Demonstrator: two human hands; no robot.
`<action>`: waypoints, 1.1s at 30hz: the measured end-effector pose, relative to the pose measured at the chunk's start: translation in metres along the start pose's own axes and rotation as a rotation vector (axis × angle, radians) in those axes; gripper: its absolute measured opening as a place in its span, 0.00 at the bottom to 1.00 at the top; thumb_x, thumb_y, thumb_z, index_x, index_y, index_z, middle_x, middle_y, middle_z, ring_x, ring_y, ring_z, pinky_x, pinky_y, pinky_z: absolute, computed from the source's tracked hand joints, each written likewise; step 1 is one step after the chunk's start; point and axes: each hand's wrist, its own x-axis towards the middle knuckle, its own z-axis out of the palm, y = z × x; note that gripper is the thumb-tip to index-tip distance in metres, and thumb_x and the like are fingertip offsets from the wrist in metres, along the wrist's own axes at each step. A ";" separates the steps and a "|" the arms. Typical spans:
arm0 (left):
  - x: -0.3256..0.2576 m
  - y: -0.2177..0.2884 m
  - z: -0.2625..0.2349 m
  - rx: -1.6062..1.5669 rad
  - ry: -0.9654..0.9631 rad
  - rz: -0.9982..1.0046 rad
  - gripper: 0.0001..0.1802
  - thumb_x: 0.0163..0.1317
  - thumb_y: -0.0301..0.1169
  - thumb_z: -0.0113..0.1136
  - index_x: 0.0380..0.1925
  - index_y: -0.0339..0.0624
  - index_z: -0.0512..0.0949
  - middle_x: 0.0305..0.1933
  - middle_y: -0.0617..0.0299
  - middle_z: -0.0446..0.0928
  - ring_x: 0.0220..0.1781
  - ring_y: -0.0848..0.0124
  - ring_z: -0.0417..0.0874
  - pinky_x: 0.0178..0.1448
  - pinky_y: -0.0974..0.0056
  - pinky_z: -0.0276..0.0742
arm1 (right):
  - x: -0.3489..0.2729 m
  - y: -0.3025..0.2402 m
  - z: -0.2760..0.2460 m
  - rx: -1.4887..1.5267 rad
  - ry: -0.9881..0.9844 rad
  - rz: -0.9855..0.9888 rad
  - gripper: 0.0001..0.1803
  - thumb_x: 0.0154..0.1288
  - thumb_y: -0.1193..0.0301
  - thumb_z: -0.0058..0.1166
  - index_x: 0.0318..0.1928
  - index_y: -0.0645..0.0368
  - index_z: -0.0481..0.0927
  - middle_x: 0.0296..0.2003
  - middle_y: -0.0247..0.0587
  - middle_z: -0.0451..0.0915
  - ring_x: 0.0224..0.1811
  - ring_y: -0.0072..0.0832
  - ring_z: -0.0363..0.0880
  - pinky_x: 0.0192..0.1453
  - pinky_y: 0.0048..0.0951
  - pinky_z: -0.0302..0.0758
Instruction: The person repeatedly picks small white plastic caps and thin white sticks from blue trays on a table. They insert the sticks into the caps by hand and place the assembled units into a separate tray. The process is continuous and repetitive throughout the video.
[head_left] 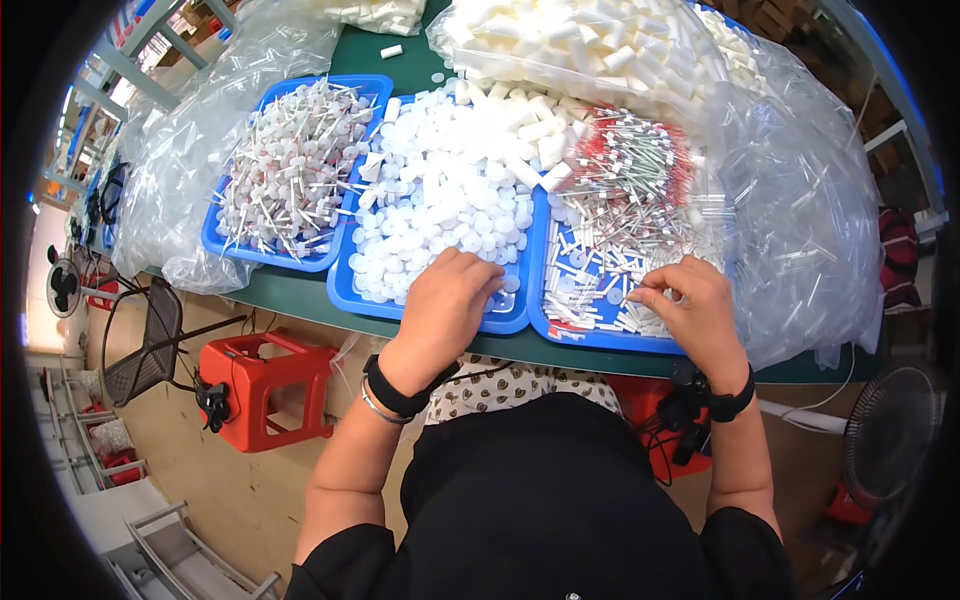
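Observation:
Over the front of the middle blue tray (345, 292), my left hand (446, 308) has its fingers curled together; whatever they hold is hidden. Round translucent white caps (440, 215) fill that tray, with white cylinders (530, 125) heaped at its back. My right hand (697, 308) is above the front of the right blue tray (610, 341), thumb and forefinger pinched together. What lies in the pinch is too small to make out. Short thin white tubes (600, 262) are scattered under it, and behind them lies a pile of thin metal pins with red ends (635, 155).
The left blue tray (211, 240) holds a heap of capped white sticks (295, 165). Clear plastic bags (800, 220) crowd both sides of the green table (365, 50); a bag of white cylinders (590, 50) sits at the back. A red stool (245, 385) and a fan (890, 420) stand below.

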 end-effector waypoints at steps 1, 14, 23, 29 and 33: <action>0.001 0.002 0.000 -0.148 0.022 -0.084 0.04 0.60 0.26 0.61 0.34 0.38 0.81 0.32 0.59 0.80 0.36 0.64 0.79 0.41 0.62 0.74 | 0.000 -0.003 0.001 0.041 0.016 -0.040 0.07 0.50 0.70 0.68 0.28 0.58 0.83 0.23 0.36 0.78 0.26 0.33 0.72 0.32 0.33 0.67; -0.006 0.036 0.033 -1.838 -0.128 -0.810 0.17 0.71 0.38 0.54 0.49 0.33 0.75 0.43 0.58 0.80 0.40 0.76 0.82 0.46 0.74 0.81 | -0.002 -0.036 0.017 0.189 -0.001 -0.216 0.04 0.57 0.73 0.63 0.30 0.59 0.81 0.24 0.35 0.77 0.29 0.33 0.71 0.37 0.33 0.65; -0.014 0.034 0.041 -1.712 -0.116 -0.746 0.17 0.70 0.34 0.54 0.51 0.32 0.75 0.37 0.62 0.80 0.40 0.76 0.82 0.50 0.72 0.80 | -0.006 -0.036 0.017 0.251 -0.001 -0.119 0.06 0.59 0.72 0.62 0.28 0.59 0.79 0.23 0.36 0.77 0.26 0.33 0.72 0.36 0.34 0.66; -0.012 0.047 0.037 -1.686 -0.047 -0.733 0.19 0.70 0.32 0.54 0.56 0.31 0.73 0.44 0.58 0.81 0.44 0.74 0.83 0.52 0.70 0.81 | -0.006 -0.034 0.019 0.183 -0.010 -0.116 0.06 0.60 0.72 0.61 0.29 0.59 0.79 0.22 0.36 0.75 0.24 0.32 0.71 0.34 0.33 0.65; -0.013 0.047 0.034 -1.644 -0.058 -0.742 0.18 0.70 0.31 0.54 0.56 0.31 0.74 0.45 0.58 0.81 0.44 0.74 0.83 0.53 0.69 0.81 | -0.006 -0.036 0.018 0.168 0.007 -0.085 0.06 0.60 0.72 0.61 0.29 0.59 0.79 0.21 0.35 0.74 0.23 0.31 0.70 0.34 0.33 0.64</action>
